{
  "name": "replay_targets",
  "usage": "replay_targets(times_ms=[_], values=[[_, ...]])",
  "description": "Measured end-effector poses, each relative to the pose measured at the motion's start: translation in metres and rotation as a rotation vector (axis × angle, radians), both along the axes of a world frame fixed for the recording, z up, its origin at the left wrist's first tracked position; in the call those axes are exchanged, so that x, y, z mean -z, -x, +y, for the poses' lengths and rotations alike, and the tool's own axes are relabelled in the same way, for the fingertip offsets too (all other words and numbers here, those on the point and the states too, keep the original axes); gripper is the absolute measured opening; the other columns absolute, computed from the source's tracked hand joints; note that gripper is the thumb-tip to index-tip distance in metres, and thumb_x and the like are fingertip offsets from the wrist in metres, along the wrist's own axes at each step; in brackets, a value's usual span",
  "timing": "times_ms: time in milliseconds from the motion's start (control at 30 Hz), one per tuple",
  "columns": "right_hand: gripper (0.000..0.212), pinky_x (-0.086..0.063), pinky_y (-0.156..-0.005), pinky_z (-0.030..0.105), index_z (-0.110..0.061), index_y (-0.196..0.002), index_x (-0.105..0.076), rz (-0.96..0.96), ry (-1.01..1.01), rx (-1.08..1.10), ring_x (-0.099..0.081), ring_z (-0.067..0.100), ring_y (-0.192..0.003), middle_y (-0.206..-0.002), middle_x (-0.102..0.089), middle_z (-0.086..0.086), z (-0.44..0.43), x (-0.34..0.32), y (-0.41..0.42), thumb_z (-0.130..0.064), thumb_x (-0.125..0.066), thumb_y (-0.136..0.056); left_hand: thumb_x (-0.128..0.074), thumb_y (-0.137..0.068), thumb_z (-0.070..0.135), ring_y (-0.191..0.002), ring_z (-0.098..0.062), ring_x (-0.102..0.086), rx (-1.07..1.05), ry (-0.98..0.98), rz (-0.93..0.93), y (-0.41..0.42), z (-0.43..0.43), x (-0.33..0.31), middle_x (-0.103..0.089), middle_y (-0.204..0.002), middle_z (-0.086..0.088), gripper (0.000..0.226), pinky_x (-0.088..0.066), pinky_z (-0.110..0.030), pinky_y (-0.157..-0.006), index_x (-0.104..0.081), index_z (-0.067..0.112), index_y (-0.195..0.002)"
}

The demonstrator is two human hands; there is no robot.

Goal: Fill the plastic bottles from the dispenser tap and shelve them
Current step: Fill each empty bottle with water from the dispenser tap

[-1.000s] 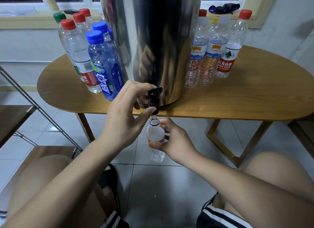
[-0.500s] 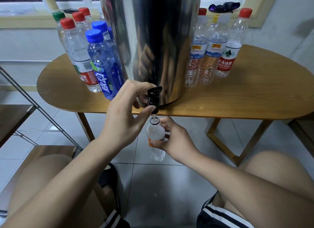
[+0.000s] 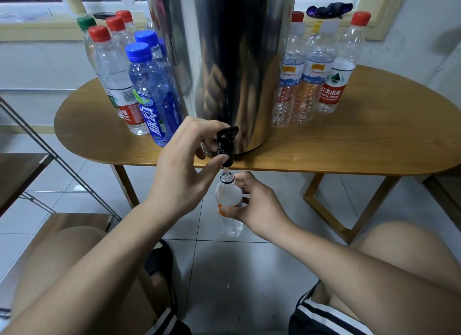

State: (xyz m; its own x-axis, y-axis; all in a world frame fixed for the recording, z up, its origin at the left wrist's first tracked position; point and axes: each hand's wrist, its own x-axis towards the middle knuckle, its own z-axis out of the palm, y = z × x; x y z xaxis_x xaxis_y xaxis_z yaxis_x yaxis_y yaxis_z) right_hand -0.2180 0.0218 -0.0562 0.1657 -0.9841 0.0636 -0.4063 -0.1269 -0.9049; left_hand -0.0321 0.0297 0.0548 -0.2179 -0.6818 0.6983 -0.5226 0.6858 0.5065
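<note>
1. Right hand (image 3: 259, 206): grips the uncapped plastic bottle (image 3: 228, 193) below the table edge, thumb on the orange label and fingers curled round the shoulder. The grip and position match the frames 0.5 s and 1.0 s ago.
2. Bottle: upright, mouth directly under the tap (image 3: 225, 145) and just apart from it. A thin stream runs from spout to mouth. The fill level cannot be read.
3. Left hand (image 3: 179, 175): curled round the black tap, thumb tip against the spout and fingers behind the lever. No shift since the earlier frames.
4. Steel dispenser (image 3: 224, 60): stands at the front edge of the wooden table (image 3: 374, 140), with the tap overhanging.
5. 2 groups of capped bottles are unmoved: left group (image 3: 152, 95) and right group (image 3: 311, 85).
</note>
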Motion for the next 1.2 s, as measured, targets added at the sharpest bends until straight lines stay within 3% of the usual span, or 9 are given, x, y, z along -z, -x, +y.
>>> replay_targets(times_ms=[433,1200], values=[[0.056,-0.059,-0.095,0.043,-0.040,-0.117,-0.061,-0.007,0.007,0.005,-0.068,0.006,-0.108,-0.112,-0.071,-0.022,-0.0007,0.0015,0.0000,-0.027,-0.096,-0.075,-0.083,-0.090,-0.005,-0.091,-0.022,-0.063,-0.005,-0.001,-0.004,0.0002,0.0003,0.0001,-0.060,-0.107,-0.002,0.059,-0.048,-0.027,-0.076,-0.057,0.029,-0.132],[0.055,-0.059,-0.094,0.039,-0.038,-0.116,-0.062,-0.011,0.003,0.001,-0.069,0.004,-0.107,-0.111,-0.071,-0.024,-0.0001,0.0009,0.0003,-0.023,-0.095,-0.075,-0.082,-0.090,-0.006,-0.093,-0.023,-0.064,0.011,-0.004,0.005,-0.0002,0.0001,0.0002,-0.059,-0.107,-0.001,0.059,-0.051,-0.034,-0.075,-0.057,0.029,-0.131]])
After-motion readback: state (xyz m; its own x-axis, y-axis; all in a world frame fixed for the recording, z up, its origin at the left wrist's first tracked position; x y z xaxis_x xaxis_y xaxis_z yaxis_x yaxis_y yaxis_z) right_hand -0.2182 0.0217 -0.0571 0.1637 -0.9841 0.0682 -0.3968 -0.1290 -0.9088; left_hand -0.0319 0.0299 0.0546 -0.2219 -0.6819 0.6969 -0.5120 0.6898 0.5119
